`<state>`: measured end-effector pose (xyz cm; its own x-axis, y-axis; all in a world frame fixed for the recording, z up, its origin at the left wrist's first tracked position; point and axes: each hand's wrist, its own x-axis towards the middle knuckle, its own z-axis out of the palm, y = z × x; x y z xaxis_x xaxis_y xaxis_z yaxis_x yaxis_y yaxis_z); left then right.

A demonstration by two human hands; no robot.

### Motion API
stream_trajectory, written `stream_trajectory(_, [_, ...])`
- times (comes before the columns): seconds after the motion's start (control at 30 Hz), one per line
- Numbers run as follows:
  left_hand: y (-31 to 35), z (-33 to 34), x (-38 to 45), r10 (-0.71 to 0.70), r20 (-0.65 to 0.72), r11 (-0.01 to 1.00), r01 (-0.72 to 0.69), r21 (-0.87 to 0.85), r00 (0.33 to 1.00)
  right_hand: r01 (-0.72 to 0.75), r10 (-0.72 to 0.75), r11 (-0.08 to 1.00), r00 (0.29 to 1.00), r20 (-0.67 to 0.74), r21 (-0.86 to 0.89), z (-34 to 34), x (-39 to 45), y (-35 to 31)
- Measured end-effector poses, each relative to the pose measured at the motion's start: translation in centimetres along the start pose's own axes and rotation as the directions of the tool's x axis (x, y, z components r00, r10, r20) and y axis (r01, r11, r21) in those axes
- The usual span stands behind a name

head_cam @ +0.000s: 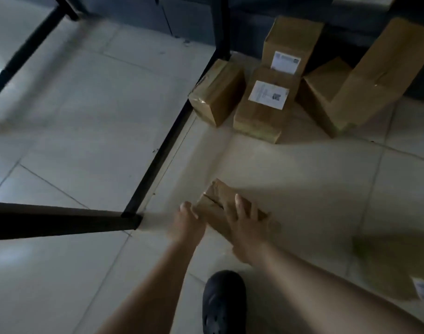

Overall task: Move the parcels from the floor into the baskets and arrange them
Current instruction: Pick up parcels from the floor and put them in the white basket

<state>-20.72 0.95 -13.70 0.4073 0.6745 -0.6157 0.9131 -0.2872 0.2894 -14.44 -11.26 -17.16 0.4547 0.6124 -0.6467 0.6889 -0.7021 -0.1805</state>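
On the floor (302, 169), a box (220, 201) is held by both hands, left (185, 224) pinching its near-left end, right (244, 226) spread on top; its length runs away leftward.

A blurred labelled parcel (396, 266) is cropped at the right edge.

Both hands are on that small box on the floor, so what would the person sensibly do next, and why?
Probably close both hands on the small parcel and lift it. The right hand lies spread across its top and the left hand touches its near end, but the blurred frame shows no firm grip yet, and the parcel seems to rest on the floor.
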Motion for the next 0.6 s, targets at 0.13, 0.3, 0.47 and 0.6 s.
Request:
stream_trajectory(0.13, [-0.1, 4.8, 2.8, 0.006, -0.015, 0.86, -0.013, -0.509, 1.0, 0.054, -0.036, 0.996, 0.976, -0.216, 0.074, 2.1, 3.9, 1.1])
stream_trajectory(0.3, [1.7, 6.9, 4.7, 0.141, 0.015, 0.692, -0.088, -0.716, 0.99, -0.028, 0.159, 0.869, 0.961, -0.226, 0.494, -1.6, 5.9, 7.6])
stream_trajectory(0.47, [5.5, 9.2, 5.0, 0.145, 0.23, 0.887, -0.024, -0.461, 0.962, -0.097, 0.369, 0.559, 0.918, -0.142, 0.824, -1.7, 5.8, 13.2])
stream_trajectory(0.6, [7.7, 11.4, 5.0, 0.265, 0.144, 0.894, -0.187, -0.407, 0.953, -0.179, 0.515, 0.506, 0.848, -0.128, 0.844, 0.4, 4.8, 15.4])
